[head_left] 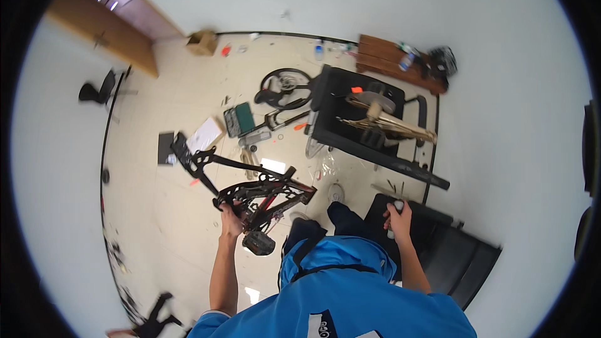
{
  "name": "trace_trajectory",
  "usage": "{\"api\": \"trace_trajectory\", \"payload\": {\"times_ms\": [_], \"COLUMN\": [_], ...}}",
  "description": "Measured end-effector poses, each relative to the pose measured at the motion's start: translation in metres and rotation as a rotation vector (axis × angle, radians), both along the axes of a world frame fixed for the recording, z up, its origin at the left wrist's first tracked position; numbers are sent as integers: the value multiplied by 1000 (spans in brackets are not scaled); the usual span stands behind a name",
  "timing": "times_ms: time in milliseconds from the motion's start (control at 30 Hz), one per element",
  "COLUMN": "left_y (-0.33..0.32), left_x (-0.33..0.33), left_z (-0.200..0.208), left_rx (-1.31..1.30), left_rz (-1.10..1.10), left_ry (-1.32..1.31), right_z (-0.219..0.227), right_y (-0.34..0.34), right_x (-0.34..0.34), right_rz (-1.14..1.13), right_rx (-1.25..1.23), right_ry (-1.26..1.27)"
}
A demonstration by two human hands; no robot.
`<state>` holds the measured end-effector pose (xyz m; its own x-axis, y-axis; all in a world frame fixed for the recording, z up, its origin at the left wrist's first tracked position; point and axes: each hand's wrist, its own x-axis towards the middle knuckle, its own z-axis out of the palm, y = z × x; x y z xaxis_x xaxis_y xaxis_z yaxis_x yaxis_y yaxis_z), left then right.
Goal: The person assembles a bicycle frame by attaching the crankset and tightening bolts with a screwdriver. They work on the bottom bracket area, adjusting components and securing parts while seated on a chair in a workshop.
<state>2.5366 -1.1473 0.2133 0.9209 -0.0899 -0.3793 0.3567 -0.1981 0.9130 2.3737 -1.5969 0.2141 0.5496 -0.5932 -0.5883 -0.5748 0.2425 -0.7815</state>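
My left hand [231,220] is closed around a tube of a dark bicycle frame [273,189], holding it tilted in front of my left leg. A black pedal [258,243] hangs at the frame's near end, just below that hand. On my right, over a black padded bench [426,244], my right hand [400,220] grips a slim whitish cylinder [399,205]. Its exact kind is too small and blurred to tell.
A black chair [325,119] ahead bears a gold-coloured frame part [400,127]. On the floor lie a wheel [285,81], a fork [275,122], a green tool case [239,119] and a white box [205,134]. A wooden bench [382,59] stands by the far wall.
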Motion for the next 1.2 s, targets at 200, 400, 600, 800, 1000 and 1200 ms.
{"api": "trace_trajectory", "payload": {"times_ms": [200,400,600,800,1000,1200], "left_y": [-47,-99,-121,-144,-178,-192], "left_x": [-53,-70,-111,-139,-150,-157], "left_z": [-13,-5,-62,-92,-113,-116], "left_rx": [-36,108,163,270,264,332], "left_rz": [327,249,262,283,298,147], "left_ry": [201,59,-10,17,48,56], "right_z": [-2,1,-46,-89,-123,-140], "right_y": [-21,-26,-55,-67,-79,-74], "right_x": [22,28,14,46,66,68], "right_rz": [258,505,613,817,859,866], "right_rx": [55,94,110,154,159,160], "right_ry": [115,160,262,252,215,121]}}
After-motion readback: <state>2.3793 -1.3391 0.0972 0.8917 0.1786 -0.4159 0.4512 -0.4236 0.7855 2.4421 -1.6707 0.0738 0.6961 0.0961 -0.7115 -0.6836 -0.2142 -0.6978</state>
